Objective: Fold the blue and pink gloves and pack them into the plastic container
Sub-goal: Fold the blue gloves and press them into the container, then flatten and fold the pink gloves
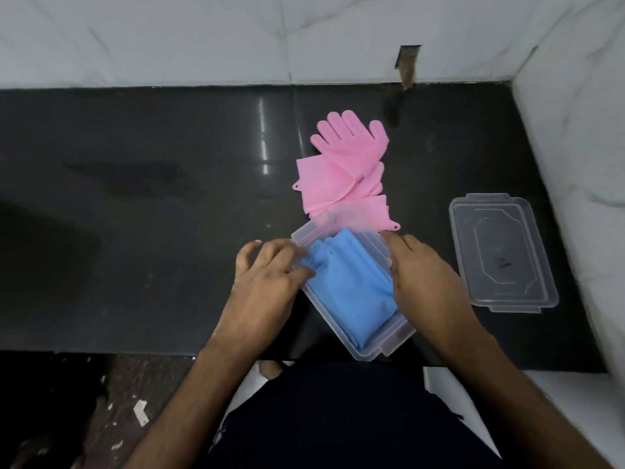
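The clear plastic container (395, 346) lies at an angle near the counter's front edge. Folded blue gloves (351, 286) lie inside it. My left hand (267, 282) grips the container's left wall, its thumb inside against the blue gloves. My right hand (422, 275) grips the right wall, thumb inside and fingers along the outside. The pink gloves (341, 170) lie overlapping on the counter just beyond the container, one with its fingers pointing at the wall. Their near cuff touches the container's far end.
The container's clear lid (500, 252) lies flat on the black counter (152, 231) to the right. White tiled walls close in the back and the right side. A dark smear marks the counter at the left.
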Motion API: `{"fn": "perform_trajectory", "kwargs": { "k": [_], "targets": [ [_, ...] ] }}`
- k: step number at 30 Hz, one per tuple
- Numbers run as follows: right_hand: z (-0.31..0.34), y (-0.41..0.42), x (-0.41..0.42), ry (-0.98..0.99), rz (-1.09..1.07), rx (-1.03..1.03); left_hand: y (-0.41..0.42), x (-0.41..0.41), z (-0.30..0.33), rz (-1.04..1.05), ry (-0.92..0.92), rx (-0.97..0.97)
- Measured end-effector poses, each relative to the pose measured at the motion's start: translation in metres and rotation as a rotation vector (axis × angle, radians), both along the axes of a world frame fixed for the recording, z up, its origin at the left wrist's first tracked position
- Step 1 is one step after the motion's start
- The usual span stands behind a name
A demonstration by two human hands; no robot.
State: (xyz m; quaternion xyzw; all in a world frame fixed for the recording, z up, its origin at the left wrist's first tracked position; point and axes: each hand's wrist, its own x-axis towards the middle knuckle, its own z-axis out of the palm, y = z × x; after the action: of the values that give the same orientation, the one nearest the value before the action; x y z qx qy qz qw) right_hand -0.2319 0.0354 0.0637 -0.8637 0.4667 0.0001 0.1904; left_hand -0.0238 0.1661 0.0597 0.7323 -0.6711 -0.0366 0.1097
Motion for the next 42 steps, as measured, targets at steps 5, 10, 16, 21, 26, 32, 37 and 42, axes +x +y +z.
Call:
{"fn": "perform_trajectory", "kwargs": {
  "k": [5, 10, 16, 21, 26, 32, 37, 42],
  "targets": [
    [-0.004, 0.006, 0.0, 0.079, -0.022, -0.03, 0.012, -0.011, -0.007, 0.054, 0.049, -0.1],
    [-0.005, -0.002, -0.014, 0.091, -0.065, -0.086, 0.0, -0.024, -0.004, -0.124, -0.024, -0.162],
    [-0.008, -0.026, -0.027, 0.021, -0.101, -0.092, -0.034, -0.049, 0.009, -0.48, -0.085, 0.045],
    [-0.01, -0.037, -0.017, 0.034, -0.014, -0.145, -0.042, -0.063, 0.012, -0.599, -0.024, 0.054],
    [-0.012, -0.042, -0.013, 0.033, 0.0, -0.149, -0.041, -0.059, 0.009, -0.473, 0.058, 0.121],
    [0.001, -0.04, 0.005, -0.133, -0.035, -0.161, -0.034, -0.046, 0.014, -0.227, 0.15, -0.102],
    [0.008, -0.051, 0.028, -0.086, -0.004, -0.112, -0.033, -0.03, 0.016, -0.073, 0.175, -0.143],
    [0.012, -0.08, 0.055, 0.034, -0.012, -0.02, -0.032, -0.015, 0.017, 0.002, 0.167, -0.135]
  ]
}}
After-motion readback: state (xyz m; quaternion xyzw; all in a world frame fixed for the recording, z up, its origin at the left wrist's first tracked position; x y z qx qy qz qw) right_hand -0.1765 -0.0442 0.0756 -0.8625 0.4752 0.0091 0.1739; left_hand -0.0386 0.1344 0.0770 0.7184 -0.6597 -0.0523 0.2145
